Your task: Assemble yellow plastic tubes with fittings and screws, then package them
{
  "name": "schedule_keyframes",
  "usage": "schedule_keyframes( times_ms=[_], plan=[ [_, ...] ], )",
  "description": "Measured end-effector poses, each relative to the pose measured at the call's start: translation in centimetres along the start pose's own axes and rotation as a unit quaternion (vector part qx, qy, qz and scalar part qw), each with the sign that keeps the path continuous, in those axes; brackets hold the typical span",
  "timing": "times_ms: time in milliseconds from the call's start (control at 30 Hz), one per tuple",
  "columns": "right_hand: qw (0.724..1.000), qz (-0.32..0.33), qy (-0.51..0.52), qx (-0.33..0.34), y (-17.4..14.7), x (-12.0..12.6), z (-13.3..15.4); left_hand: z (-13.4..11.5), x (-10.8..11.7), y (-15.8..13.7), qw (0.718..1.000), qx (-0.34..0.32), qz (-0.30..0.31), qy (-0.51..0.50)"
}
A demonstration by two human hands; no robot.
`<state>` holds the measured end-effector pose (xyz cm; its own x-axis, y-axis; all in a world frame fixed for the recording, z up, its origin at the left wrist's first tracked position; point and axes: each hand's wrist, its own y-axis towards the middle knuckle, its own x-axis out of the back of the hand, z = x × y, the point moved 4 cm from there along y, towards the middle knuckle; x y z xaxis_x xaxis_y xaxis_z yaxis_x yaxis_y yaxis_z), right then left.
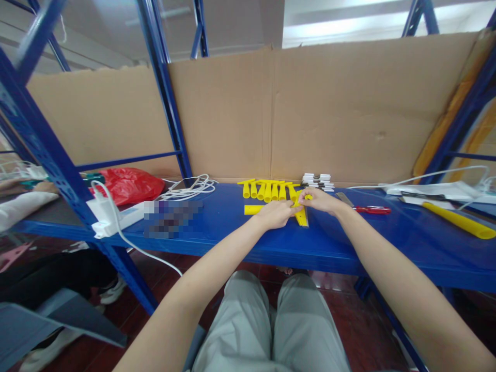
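Note:
My left hand (281, 213) is closed around a yellow tapered piece (301, 217), whose wide end points towards me over the table. My right hand (318, 200) meets it from the other side, thumb and fingers pinched at its upper part. The fingers hide much of this piece, so its full shape cannot be made out. Just behind the hands stands a row of several similar yellow T-shaped pieces (267, 191) with round open ends. A yellow tube (252, 210) lies left of my left hand, partly covered by it.
White-and-black flat parts (318, 182) are stacked behind my right hand. Rightward lie a red-handled screwdriver (374, 210) and a long yellow tube (461, 220). A power strip (120, 217), white cables (194, 187) and a red bag (129, 186) occupy the left. Cardboard (329, 113) backs the blue shelf.

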<state>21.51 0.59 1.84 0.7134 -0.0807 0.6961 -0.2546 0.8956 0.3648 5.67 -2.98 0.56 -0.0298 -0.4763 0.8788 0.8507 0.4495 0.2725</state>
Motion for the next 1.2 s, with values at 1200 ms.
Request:
schedule_keyframes(
  times_ms=[1200],
  plan=[
    [0.924, 0.021, 0.35, -0.154, -0.3, -1.0, -1.0, 0.1, 0.2, 0.0, 0.999, 0.018, -0.016, -0.021]
  ],
)
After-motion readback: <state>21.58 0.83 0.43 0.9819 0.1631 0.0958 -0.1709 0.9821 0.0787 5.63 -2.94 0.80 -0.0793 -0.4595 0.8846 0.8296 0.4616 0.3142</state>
